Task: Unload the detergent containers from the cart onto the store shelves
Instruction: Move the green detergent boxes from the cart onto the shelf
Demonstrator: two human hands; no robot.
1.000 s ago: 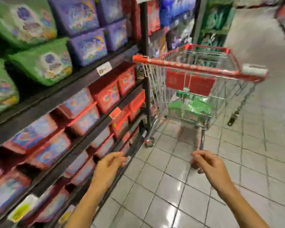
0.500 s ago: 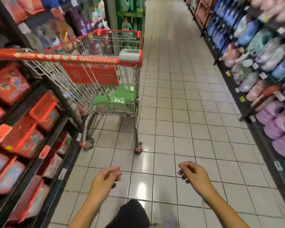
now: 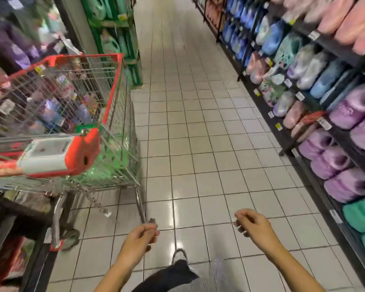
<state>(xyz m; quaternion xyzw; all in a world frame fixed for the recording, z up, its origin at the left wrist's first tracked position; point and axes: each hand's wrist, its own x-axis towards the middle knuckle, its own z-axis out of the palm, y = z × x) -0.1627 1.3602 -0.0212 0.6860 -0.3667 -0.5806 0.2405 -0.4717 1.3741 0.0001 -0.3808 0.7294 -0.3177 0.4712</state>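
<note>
Item: wire cart (image 3: 114, 114), chromed steel mesh with red plastic rim and a red-and-white handle block, standing at ten o'clock from the person, close against the left-hand shelving. Contents: green detergent containers (image 3: 112, 157), glossy, soft-edged and blurred, lying low in the basket's near right corner; their count and exact shape cannot be told. Long axis of the cart runs up the aisle, roughly toward twelve o'clock. Left hand (image 3: 140, 239): bare, fingers loosely curled, holding nothing, at six o'clock low in view, its fingertips in line with a rear cart leg but not visibly touching it. Right hand (image 3: 252, 225): bare, likewise half-curled and empty, at five o'clock, well apart from the cart. The containers lie up and left of both hands, about eleven o'clock from the left one, which is the nearer; a reach would likely go over the red rim and down. Surroundings: pale glazed floor tiles (image 3: 198, 133), reflective; right-hand shelves (image 3: 316, 81) packed with plump pastel pouches in pink, lilac, blue and green.
</note>
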